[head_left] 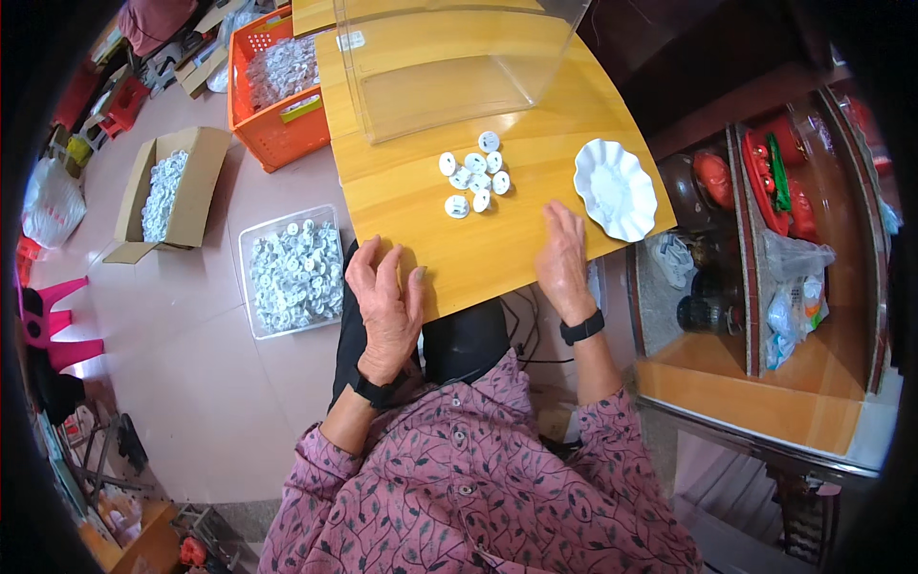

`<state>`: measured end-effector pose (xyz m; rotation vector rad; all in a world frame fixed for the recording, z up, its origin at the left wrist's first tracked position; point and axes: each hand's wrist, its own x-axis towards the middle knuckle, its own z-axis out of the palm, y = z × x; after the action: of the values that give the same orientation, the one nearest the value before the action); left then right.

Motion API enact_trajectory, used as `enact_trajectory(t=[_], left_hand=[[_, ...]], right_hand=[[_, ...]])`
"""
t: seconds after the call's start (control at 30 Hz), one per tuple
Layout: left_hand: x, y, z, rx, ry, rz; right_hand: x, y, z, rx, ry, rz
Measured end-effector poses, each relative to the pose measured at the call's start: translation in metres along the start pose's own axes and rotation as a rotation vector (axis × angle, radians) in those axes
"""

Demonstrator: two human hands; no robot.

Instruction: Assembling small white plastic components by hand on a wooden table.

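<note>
My left hand (385,304) rests by the near left edge of the yellow wooden table (449,263), fingers spread and loosely bent with nothing in them. Over the near right part of the table is my right hand (563,253), its fingers stretched forward and seemingly holding nothing. Ahead of both hands lies a loose cluster of several small round white plastic pieces (477,181) with dark marks or slots. To the right of my right hand sits a white dish with a scalloped rim (622,226); I see nothing in it.
A clear plastic bin (440,100) stands at the table's far side. On the floor to the left are a clear tub (293,271) of white pieces, a cardboard box (196,191) and an orange crate (277,129), both filled. Shelves (751,277) stand close on the right.
</note>
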<state>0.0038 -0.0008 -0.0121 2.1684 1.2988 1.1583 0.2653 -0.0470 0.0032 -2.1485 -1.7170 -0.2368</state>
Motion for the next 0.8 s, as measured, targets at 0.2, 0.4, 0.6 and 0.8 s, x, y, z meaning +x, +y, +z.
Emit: enact_trajectory(t=[0.2,0.4,0.6,0.8], left_hand=[[-0.001,-0.002,0.0,0.0,-0.005,-0.005],[-0.001,-0.001,0.001,-0.015,0.0,-0.004],[-0.001,-0.002,0.002,-0.013,0.005,0.013],[0.001,0.0,0.001,-0.03,0.012,0.014]], right_hand=[[-0.004,-0.001,-0.024,0.296,-0.017,0.033],[0.008,0.065,-0.036,-0.15,-0.132,0.344],[0.013,0.083,-0.025,-0.036,-0.239,0.314],[0.015,0.088,-0.017,0.009,-0.126,0.228]])
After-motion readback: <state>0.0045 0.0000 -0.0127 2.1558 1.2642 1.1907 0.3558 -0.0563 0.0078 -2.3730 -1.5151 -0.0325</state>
